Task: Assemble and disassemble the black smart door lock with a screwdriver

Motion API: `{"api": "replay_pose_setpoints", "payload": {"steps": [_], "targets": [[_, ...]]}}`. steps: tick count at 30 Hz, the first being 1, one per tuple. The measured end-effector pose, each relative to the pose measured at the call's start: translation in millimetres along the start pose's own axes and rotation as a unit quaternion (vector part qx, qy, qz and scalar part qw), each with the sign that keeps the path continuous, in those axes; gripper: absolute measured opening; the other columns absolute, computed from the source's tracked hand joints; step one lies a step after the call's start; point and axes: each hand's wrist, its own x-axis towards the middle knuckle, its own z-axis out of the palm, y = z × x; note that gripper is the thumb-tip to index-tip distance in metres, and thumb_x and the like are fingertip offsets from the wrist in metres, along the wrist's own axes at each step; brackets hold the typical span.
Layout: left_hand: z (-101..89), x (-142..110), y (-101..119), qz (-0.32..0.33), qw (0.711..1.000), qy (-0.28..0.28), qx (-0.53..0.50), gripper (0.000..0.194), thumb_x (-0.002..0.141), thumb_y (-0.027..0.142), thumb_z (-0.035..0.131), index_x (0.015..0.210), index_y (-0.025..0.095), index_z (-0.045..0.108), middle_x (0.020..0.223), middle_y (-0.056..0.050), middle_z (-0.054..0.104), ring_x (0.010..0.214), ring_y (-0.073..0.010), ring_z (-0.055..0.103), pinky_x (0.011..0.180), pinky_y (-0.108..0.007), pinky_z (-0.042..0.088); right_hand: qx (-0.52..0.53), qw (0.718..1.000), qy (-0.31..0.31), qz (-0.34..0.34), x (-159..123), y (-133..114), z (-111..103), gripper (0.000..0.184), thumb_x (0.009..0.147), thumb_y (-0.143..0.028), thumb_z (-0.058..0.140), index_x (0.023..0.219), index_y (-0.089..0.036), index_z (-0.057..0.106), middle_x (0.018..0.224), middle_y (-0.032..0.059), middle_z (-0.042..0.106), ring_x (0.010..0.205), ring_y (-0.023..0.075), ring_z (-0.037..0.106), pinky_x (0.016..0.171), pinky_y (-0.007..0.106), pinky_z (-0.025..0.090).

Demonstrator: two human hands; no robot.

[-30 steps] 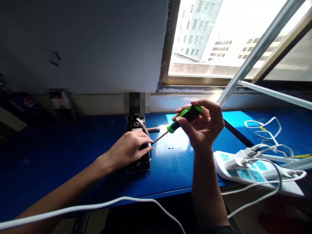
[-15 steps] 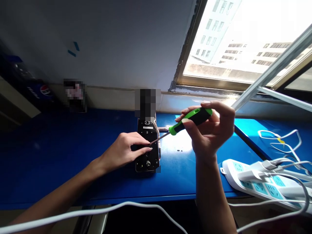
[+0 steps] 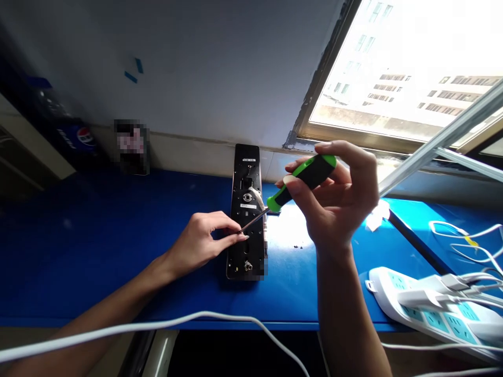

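right hand clamped on screwdriver — slants down-left, tip perhaps touching lock plate; left hand open on plate

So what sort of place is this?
Likely an indoor workshop: a blue workbench by a window, a green-handled screwdriver over a black door-lock panel, and a white power strip.

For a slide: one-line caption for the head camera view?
Right hand holds green-handled screwdriver to black door-lock panel under left hand.
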Motion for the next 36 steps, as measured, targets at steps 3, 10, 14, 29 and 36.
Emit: {"api": "replay_pose_setpoints", "payload": {"steps": [3,10,14,29,36], "targets": [[-2.9,0,-2,0.007,1.0,-0.005,0.007,0.014,0.091,0.033,0.079,0.088,0.019,0.079,0.089,-0.003,0.078,0.081,-0.0191,0.073,0.074,-0.03,0.056,0.027,0.998,-0.06,0.022,4,0,2,0.039,0.09,-0.025,0.078,0.125,-0.033,0.061,0.104,0.0009,0.075,0.096,0.0221,0.078,0.076,0.039,0.071],[-7.2,0,-3,0.043,0.996,-0.074,0.041,0.015,0.096,0.034,0.073,0.093,0.02,0.078,0.093,-0.004,0.078,0.086,-0.019,0.073,0.078,-0.03,0.057,-0.005,0.974,-0.22,0.06,8,-2,5,0.051,0.101,-0.034,0.061,0.151,-0.032,0.048,0.137,0.0073,0.069,0.112,0.0268,0.076,0.089,0.048,0.07],[-7.4,0,-3,0.022,0.996,-0.062,0.058,0.019,0.098,0.037,0.07,0.09,0.021,0.076,0.093,-0.004,0.076,0.091,-0.0206,0.071,0.083,-0.032,0.056,-0.013,0.966,-0.254,0.056,10,-3,12,0.056,0.1,-0.038,0.065,0.153,-0.031,0.047,0.135,0.0078,0.07,0.114,0.028,0.076,0.092,0.047,0.069],[-10.2,-10,-28,0.045,0.99,-0.016,0.136,0.029,0.089,0.04,0.081,0.112,0.024,0.079,0.125,-0.008,0.069,0.12,-0.0274,0.063,0.106,-0.045,0.056,0.024,0.977,-0.209,0.02,-4,4,33,0.053,0.095,-0.02,0.07,0.145,-0.031,0.055,0.136,0.0053,0.071,0.117,0.0238,0.074,0.091,0.041,0.07],[-8.0,-12,-27,0.023,0.988,-0.016,0.149,0.032,0.091,0.043,0.078,0.118,0.025,0.077,0.132,-0.007,0.067,0.125,-0.0296,0.062,0.11,-0.047,0.054,-0.026,0.981,-0.19,-0.037,-7,5,37,0.042,0.092,-0.03,0.077,0.133,-0.03,0.067,0.125,0.0051,0.075,0.104,0.0203,0.074,0.087,0.035,0.068]]}}
